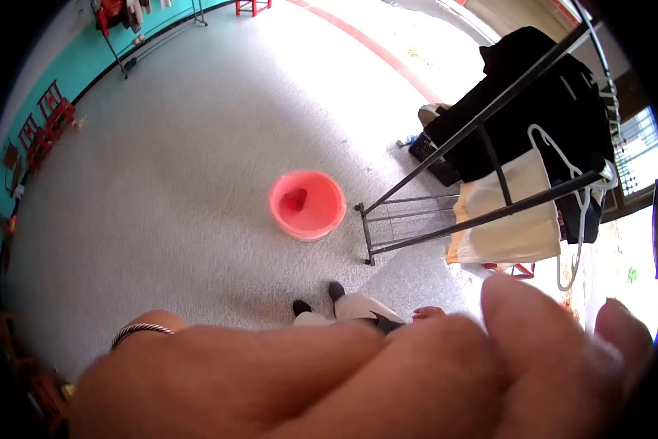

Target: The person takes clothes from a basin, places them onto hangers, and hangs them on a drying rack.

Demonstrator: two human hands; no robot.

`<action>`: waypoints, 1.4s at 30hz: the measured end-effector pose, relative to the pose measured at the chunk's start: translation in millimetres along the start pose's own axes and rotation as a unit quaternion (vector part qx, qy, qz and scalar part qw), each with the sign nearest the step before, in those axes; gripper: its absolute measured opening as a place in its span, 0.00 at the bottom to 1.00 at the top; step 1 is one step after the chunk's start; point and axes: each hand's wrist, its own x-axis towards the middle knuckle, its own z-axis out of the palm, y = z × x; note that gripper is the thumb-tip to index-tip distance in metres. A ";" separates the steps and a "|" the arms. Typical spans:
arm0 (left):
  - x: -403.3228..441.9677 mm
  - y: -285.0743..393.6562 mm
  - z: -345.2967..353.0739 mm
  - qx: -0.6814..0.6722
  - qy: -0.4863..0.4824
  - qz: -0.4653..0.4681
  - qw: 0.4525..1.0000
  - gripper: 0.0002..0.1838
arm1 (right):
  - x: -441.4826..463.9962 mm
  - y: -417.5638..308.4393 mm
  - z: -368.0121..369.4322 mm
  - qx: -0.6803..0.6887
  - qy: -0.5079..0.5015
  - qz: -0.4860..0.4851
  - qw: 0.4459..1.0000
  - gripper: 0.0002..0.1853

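My left hand (358,373) is very close to the camera and fills the bottom of the view, with a twisted bracelet (142,331) at its wrist. Its fingers are bent, two tips stand apart at the right, and nothing shows between them. Below me, small and partly covered by the left hand, is my right hand (428,312); its fingers are too small to read. A pink basin (322,192) rests on the grey floor ahead of my feet, with a small red item (294,200) inside.
A dark metal rack (483,212) at the right holds black clothing (534,110), a cream cloth (508,212) and white hangers (584,219). A black basket (435,164) sits beneath. Red chairs (57,110) line the turquoise wall. My dark shoes (335,290) are near the bottom centre.
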 end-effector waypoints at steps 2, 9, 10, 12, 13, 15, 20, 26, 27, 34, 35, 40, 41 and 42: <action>-1.1 -17.3 4.8 0.016 -0.032 0.003 0.999 0.12 | 39.2 -0.8 -12.9 -0.037 0.022 0.029 0.999 0.12; -12.9 -83.1 49.7 0.041 -0.213 -0.066 0.974 0.13 | 130.8 -40.0 25.5 -0.140 0.000 0.030 0.990 0.10; -21.0 -97.3 59.1 0.049 -0.252 -0.103 0.961 0.13 | 131.8 -60.9 52.0 -0.146 -0.004 0.034 0.989 0.08; -46.3 -124.2 81.4 0.052 -0.327 -0.180 0.926 0.14 | 137.6 -84.3 103.8 -0.147 -0.020 0.034 0.988 0.08; -67.4 -139.1 97.6 0.048 -0.365 -0.238 0.899 0.14 | 150.1 -96.4 124.5 -0.191 -0.036 0.022 0.981 0.08; -127.1 -152.1 127.6 0.012 -0.402 -0.342 0.850 0.14 | 182.4 -109.2 156.6 -0.251 -0.097 0.009 0.963 0.06; -311.5 -9.3 142.3 -0.176 -0.380 -0.577 0.702 0.18 | 236.9 -63.0 167.0 -0.269 -0.209 0.020 0.940 0.12; -341.8 122.7 226.6 -0.418 -0.391 -0.666 0.478 0.16 | 252.6 -138.2 244.6 -0.594 -0.130 -0.055 0.792 0.08; -335.8 110.0 255.4 -0.450 -0.379 -0.664 0.461 0.17 | 294.0 -154.9 250.1 -0.669 -0.139 -0.158 0.712 0.09; -376.3 143.8 285.6 -0.403 -0.336 -0.748 0.406 0.15 | 406.2 -137.6 343.7 -0.733 -0.114 -0.231 0.629 0.17; -375.6 147.8 283.5 -0.397 -0.329 -0.748 0.419 0.14 | 426.5 -125.7 354.2 -0.752 -0.122 -0.253 0.596 0.18; -406.1 153.5 286.1 -0.438 -0.145 -0.875 0.146 0.13 | 458.4 -134.2 414.7 -0.820 -0.114 -0.203 0.523 0.20; -397.2 142.0 285.0 -0.430 -0.171 -0.878 0.120 0.13 | 468.8 -133.6 422.3 -0.837 -0.118 -0.182 0.502 0.21; -393.4 137.8 283.8 -0.425 -0.150 -0.887 0.095 0.13 | 474.3 -130.1 429.5 -0.853 -0.123 -0.159 0.481 0.21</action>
